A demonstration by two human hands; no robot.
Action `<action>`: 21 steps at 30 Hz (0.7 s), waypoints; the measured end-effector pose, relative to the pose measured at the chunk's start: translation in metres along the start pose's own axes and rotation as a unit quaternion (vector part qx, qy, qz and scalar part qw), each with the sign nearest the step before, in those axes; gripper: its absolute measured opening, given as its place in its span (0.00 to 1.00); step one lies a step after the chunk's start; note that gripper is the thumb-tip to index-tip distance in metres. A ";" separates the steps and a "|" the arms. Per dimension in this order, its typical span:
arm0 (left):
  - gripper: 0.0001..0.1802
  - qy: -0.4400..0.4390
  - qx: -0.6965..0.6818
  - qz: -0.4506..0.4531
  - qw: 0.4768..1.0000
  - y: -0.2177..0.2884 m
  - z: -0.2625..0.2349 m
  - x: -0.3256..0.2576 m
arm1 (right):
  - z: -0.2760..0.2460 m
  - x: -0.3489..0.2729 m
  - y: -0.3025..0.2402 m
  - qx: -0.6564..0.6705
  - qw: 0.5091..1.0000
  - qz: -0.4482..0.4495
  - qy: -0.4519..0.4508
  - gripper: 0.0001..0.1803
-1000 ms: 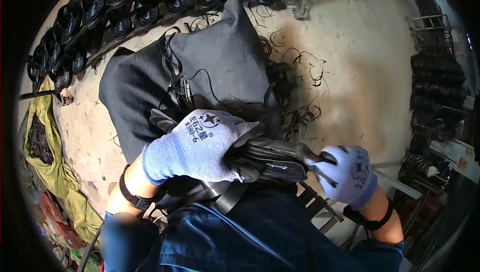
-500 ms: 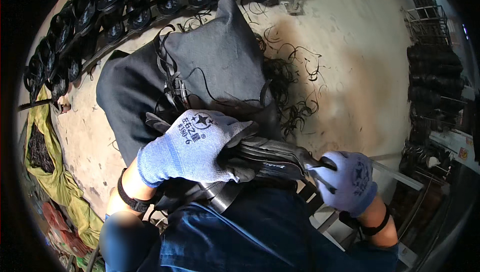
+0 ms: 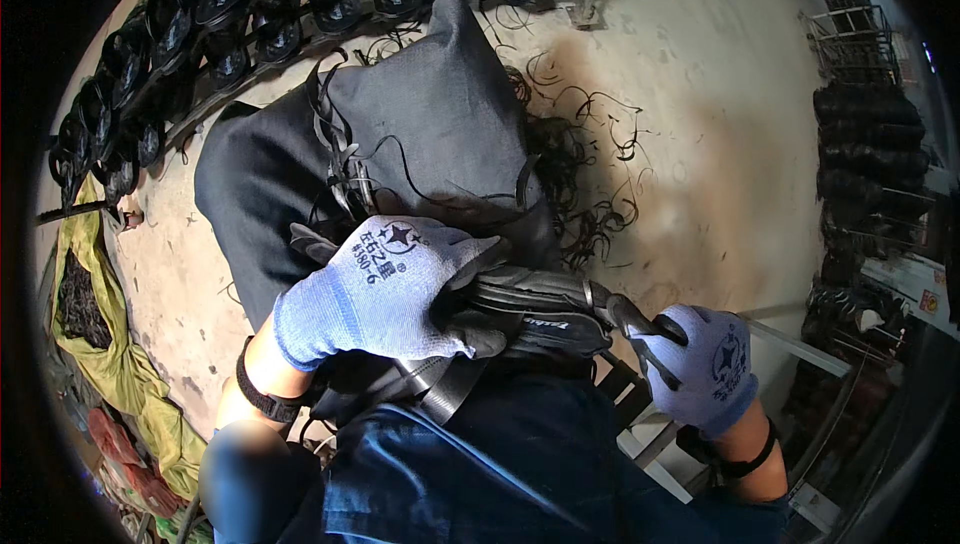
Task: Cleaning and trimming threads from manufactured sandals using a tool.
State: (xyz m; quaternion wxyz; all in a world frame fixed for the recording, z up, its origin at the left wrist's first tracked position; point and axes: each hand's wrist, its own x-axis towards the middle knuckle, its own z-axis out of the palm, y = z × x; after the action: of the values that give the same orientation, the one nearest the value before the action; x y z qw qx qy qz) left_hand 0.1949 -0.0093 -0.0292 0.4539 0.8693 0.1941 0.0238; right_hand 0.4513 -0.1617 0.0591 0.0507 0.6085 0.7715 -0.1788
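My left hand (image 3: 385,289), in a blue-grey glove with black-coated fingers, is closed around a black sandal (image 3: 555,334) held over my lap. The sandal's strap and sole edge point to the right. At that right end my right hand (image 3: 700,364), gloved alike, is closed, its black fingertips close to the sandal's edge. A small, thin, pale glint shows beside those fingertips; what the hand holds is too hidden to name. Dark grey cloth (image 3: 440,114) covers my legs, with thin black trimmed strips (image 3: 345,159) lying on it.
Racks of black sandals (image 3: 275,29) curve along the upper left. Curled black strips (image 3: 585,194) litter the pale floor (image 3: 740,144) right of the cloth. A yellow-green sack (image 3: 130,354) with dark scraps lies at left. Shelving with black goods (image 3: 870,144) stands at right.
My right hand has shifted slightly to the right, and its fingertips have changed place at the sandal's right end. My left hand keeps its grip on the sandal, nearly still.
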 end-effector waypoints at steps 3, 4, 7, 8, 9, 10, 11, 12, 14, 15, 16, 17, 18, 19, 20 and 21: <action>0.43 0.010 0.000 0.023 1.000 -0.002 0.002 0.000 | -0.002 0.007 0.004 -0.020 0.999 -0.025 -0.017 0.13; 0.43 0.011 0.000 0.024 1.000 -0.002 0.002 0.002 | -0.003 0.011 0.006 -0.041 0.998 -0.045 -0.005 0.12; 0.44 0.028 0.010 0.012 0.999 -0.003 0.003 -0.002 | -0.008 0.023 0.006 -0.079 0.992 -0.028 -0.094 0.16; 0.44 0.034 0.014 0.007 0.999 -0.003 0.004 -0.003 | -0.011 0.025 0.006 -0.095 0.991 -0.030 -0.094 0.18; 0.44 0.040 0.019 0.003 0.999 -0.002 0.004 -0.004 | -0.011 0.021 0.009 -0.096 0.990 -0.035 -0.093 0.18; 0.44 0.043 0.019 0.000 0.999 -0.001 0.003 -0.004 | -0.011 0.013 0.016 -0.091 0.991 -0.042 -0.084 0.17; 0.44 0.035 0.025 0.002 0.999 0.000 0.003 -0.002 | -0.010 0.005 0.018 -0.085 0.992 -0.048 -0.075 0.17; 0.44 0.026 0.032 0.004 0.999 0.001 0.003 -0.002 | -0.010 -0.001 0.016 -0.108 0.991 -0.034 -0.068 0.17; 0.44 0.039 0.024 0.018 0.999 -0.002 0.004 -0.001 | -0.006 0.004 0.013 -0.081 0.994 -0.026 -0.069 0.16; 0.44 0.050 0.017 0.033 0.998 -0.003 0.006 -0.001 | -0.003 0.006 0.009 -0.053 0.996 -0.017 -0.068 0.15; 0.44 0.046 0.016 0.036 0.998 -0.004 0.008 0.000 | -0.002 0.011 0.006 -0.077 0.995 -0.019 -0.052 0.14; 0.44 0.042 0.017 0.030 0.998 -0.004 0.007 0.000 | -0.002 0.014 0.008 -0.077 0.996 -0.020 -0.051 0.14; 0.44 0.038 0.020 0.025 0.999 -0.005 0.006 0.000 | -0.002 0.017 0.010 -0.069 0.996 -0.036 -0.037 0.12; 0.44 0.039 0.021 0.024 0.999 -0.004 0.005 0.000 | -0.001 0.020 0.011 -0.062 0.996 -0.051 -0.024 0.11; 0.44 0.033 0.027 0.020 0.999 -0.002 0.004 0.000 | -0.003 0.022 0.013 -0.062 0.996 -0.054 -0.024 0.11; 0.43 0.026 0.032 0.016 0.999 -0.001 0.003 0.000 | -0.005 0.025 0.015 -0.081 0.994 -0.065 -0.043 0.12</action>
State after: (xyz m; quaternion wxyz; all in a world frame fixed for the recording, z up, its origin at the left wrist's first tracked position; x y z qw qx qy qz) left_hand 0.1952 -0.0113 -0.0321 0.4199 0.8856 0.1930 0.0471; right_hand 0.4598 -0.1340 0.0528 0.1211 0.5425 0.8186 -0.1448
